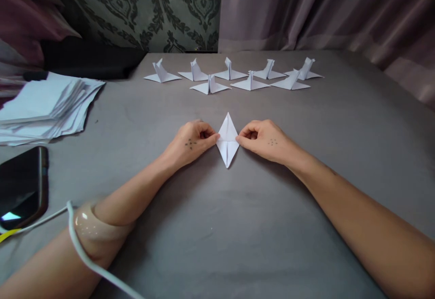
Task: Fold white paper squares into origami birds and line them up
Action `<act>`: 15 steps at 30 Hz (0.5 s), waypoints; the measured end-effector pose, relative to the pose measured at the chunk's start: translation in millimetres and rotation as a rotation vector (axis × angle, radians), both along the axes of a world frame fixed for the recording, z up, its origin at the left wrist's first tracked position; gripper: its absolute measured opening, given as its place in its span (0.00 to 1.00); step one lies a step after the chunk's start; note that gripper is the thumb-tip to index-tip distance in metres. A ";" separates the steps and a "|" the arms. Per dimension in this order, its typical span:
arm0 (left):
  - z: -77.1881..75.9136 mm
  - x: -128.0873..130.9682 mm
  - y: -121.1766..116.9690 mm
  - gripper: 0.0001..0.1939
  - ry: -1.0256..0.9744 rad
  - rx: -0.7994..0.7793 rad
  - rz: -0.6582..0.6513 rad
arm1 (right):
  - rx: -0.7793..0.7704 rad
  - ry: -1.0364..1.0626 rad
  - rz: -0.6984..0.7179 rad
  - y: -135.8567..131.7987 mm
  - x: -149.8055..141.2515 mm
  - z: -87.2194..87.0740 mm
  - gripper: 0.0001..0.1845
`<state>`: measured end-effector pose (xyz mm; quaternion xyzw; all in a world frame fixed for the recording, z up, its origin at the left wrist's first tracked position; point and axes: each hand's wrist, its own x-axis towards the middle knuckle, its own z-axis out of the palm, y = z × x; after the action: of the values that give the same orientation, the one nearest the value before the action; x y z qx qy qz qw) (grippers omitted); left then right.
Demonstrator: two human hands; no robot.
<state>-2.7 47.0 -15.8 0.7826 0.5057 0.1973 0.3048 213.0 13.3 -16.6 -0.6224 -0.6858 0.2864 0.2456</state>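
Observation:
A white sheet of paper folded into a diamond (228,147) is between my two hands, its long points toward and away from me. A crease crosses its middle and a slit runs down the near half. My left hand (195,141) pinches the left corner between thumb and fingers. On the opposite side my right hand (263,140) pinches the right corner the same way. Beyond them, several finished-looking folded paper birds (250,82) stand in two rows.
A stack of white paper (41,106) lies at the left, with a black phone (23,185) nearer me. A white cable (91,262) passes over my left forearm, beside a bangle (98,229). Black cloth (91,59) lies at the back left of the grey-covered table (238,244).

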 end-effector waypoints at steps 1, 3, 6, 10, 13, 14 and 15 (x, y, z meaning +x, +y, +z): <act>-0.6 0.1 0.1 0.14 0.003 0.003 -0.003 | -0.014 0.006 -0.004 0.2 0.1 0.0 0.11; -1.5 0.7 -0.1 0.13 0.010 0.013 -0.005 | -0.044 0.017 -0.008 0.8 0.3 -0.5 0.11; -2.9 2.4 -0.9 0.11 0.019 0.045 -0.015 | -0.067 0.031 -0.005 1.7 0.6 -2.0 0.11; -5.7 4.1 -2.5 0.09 0.058 0.090 -0.027 | -0.066 -0.011 -0.004 2.0 -0.2 -0.1 0.10; -7.9 4.2 -4.1 0.07 0.112 0.161 -0.053 | -0.052 -0.058 -0.010 1.6 -0.6 3.1 0.09; -8.6 4.2 -4.5 0.06 0.121 0.212 -0.080 | -0.040 -0.068 -0.016 1.2 -0.4 3.5 0.09; -9.3 4.1 -4.8 0.05 0.126 0.277 -0.124 | -0.022 -0.068 -0.016 0.7 -0.1 3.2 0.09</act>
<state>1.3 42.2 -25.1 0.8577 0.4426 0.1964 0.1730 213.0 14.0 -13.4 -0.6400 -0.6853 0.2709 0.2177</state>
